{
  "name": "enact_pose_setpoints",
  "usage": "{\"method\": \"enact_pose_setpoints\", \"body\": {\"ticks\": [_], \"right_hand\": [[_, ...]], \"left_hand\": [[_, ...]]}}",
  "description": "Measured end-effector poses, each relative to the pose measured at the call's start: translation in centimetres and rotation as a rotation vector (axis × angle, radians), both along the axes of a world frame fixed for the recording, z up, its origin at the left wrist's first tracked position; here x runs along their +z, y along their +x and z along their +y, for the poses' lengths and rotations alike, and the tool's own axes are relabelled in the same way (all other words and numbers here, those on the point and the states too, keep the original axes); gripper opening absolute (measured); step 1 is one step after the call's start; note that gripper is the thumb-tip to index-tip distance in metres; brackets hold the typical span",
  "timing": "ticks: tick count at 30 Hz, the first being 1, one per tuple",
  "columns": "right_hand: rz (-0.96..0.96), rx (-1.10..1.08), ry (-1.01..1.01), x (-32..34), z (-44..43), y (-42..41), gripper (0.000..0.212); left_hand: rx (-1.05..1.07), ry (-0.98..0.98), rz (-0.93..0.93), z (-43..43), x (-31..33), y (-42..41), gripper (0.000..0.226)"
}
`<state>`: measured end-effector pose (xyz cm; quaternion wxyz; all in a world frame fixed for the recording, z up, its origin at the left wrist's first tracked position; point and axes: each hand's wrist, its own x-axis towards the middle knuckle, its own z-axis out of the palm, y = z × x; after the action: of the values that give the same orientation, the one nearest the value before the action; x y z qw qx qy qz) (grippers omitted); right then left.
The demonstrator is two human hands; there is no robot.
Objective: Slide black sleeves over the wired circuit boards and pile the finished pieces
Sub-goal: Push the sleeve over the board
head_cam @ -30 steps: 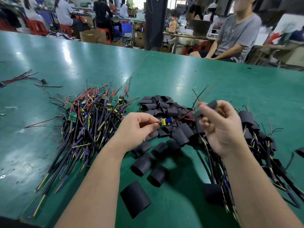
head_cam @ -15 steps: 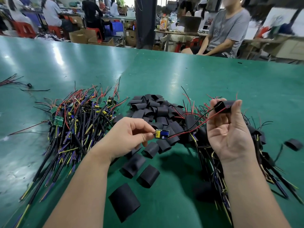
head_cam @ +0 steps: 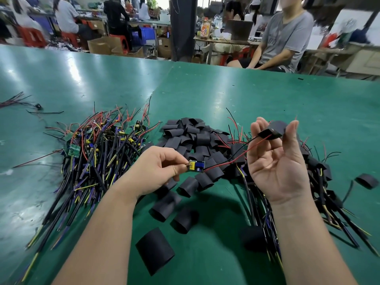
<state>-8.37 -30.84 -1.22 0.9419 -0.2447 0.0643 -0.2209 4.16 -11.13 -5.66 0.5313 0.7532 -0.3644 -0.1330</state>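
Observation:
My left hand [head_cam: 158, 169] pinches a small circuit board [head_cam: 197, 166] with yellow and blue parts by its left end. Red and black wires [head_cam: 228, 161] run from the board up to the right, into a black sleeve [head_cam: 272, 130]. My right hand [head_cam: 275, 159], palm toward me, pinches that sleeve between thumb and fingertips. The board is bare and the sleeve sits only on the wires. A pile of empty black sleeves [head_cam: 191, 138] lies behind the hands. Unsleeved wired boards [head_cam: 94, 153] are heaped at left. Sleeved pieces [head_cam: 316, 182] are piled under and right of my right hand.
Loose sleeves lie near me, one large [head_cam: 155, 250], and one alone at far right [head_cam: 367, 181]. The green table [head_cam: 267, 95] stretches back. A stray wire bundle [head_cam: 18, 101] lies far left. A seated person [head_cam: 283, 38] is beyond the far edge.
My right hand has turned palm toward me and drawn the sleeve up and right along the wires. The board in my left hand has dropped slightly lower.

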Motion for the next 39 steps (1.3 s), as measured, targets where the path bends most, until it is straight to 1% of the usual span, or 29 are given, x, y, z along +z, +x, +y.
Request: {"method": "enact_pose_setpoints", "body": {"ticks": [5, 10, 13, 15, 17, 23, 27, 29, 32, 36, 39], "right_hand": [[0.070, -0.079, -0.163, 0.2, 0.7, 0.4, 0.048], [0.045, -0.128, -0.361, -0.4, 0.9, 0.8, 0.034], [0.083, -0.095, -0.492, -1.2, 1.4, 1.3, 0.037], [0.134, -0.067, -0.620, -1.8, 1.9, 1.7, 0.041], [0.150, -0.041, -0.696, -2.3, 2.5, 1.9, 0.045], [0.115, 0.043, -0.621, -2.6, 2.5, 1.9, 0.037], [0.118, 0.077, -0.611, -2.5, 2.5, 1.6, 0.033], [0.149, 0.061, -0.631, -2.5, 2.5, 1.5, 0.033], [0.176, 0.021, -0.685, -2.5, 2.4, 1.5, 0.032], [0.113, 0.058, -0.661, -2.6, 2.3, 1.4, 0.040], [0.039, 0.114, -0.659, -2.5, 1.9, 1.1, 0.035]], "left_hand": [[0.058, -0.008, 0.030, 0.2, -0.3, 0.0, 0.017], [0.078, -0.039, 0.083, 0.3, -0.2, -0.1, 0.017], [0.080, -0.080, 0.095, 0.0, 0.0, -0.4, 0.016], [0.084, -0.116, 0.102, -0.2, 0.1, -0.7, 0.015], [0.076, -0.151, 0.123, -0.4, 0.2, -1.0, 0.013], [0.026, -0.213, 0.186, -0.7, 0.4, -1.4, 0.008], [0.000, -0.224, 0.196, -0.7, 0.6, -1.5, 0.009], [0.002, -0.236, 0.185, -0.7, 0.7, -1.6, 0.008], [0.006, -0.239, 0.184, -0.8, 0.7, -1.7, 0.013], [0.000, -0.279, 0.204, -0.9, 0.8, -1.8, 0.014], [-0.006, -0.284, 0.207, -1.0, 0.8, -1.7, 0.014]]}}
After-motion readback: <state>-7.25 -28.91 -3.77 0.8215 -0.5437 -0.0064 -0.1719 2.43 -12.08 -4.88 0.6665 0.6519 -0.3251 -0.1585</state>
